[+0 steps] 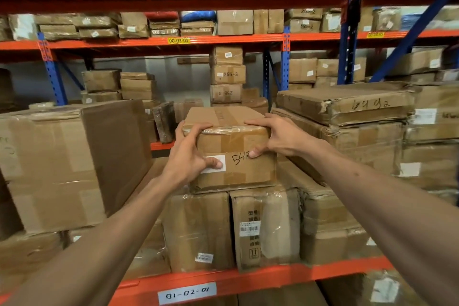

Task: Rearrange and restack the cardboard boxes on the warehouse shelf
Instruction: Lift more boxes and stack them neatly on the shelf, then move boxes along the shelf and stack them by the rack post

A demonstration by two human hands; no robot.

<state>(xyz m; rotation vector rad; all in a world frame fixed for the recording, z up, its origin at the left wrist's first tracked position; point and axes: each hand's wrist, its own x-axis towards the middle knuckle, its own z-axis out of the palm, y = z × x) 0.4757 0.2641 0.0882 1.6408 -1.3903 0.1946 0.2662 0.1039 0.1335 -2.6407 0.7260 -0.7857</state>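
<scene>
Left hand (191,154): fingers (196,127) are being hooked over the top near edge of the small taped box (238,146), thumb being pressed on the white label (215,164) on the front face. Right hand (278,135): fingers being spread flat across the box's top right corner, thumb being pressed against the front face beside the handwritten number. So the box is being clamped at its two near corners, both hands about equally close. It is sitting on top of two upright cartons (231,228), between the large box (64,164) on the left and the battered stack (347,126) on the right. Long axis is judged to be running away into the shelf (273,278), so extraction is likely being set up as a straight pull toward the body.
</scene>
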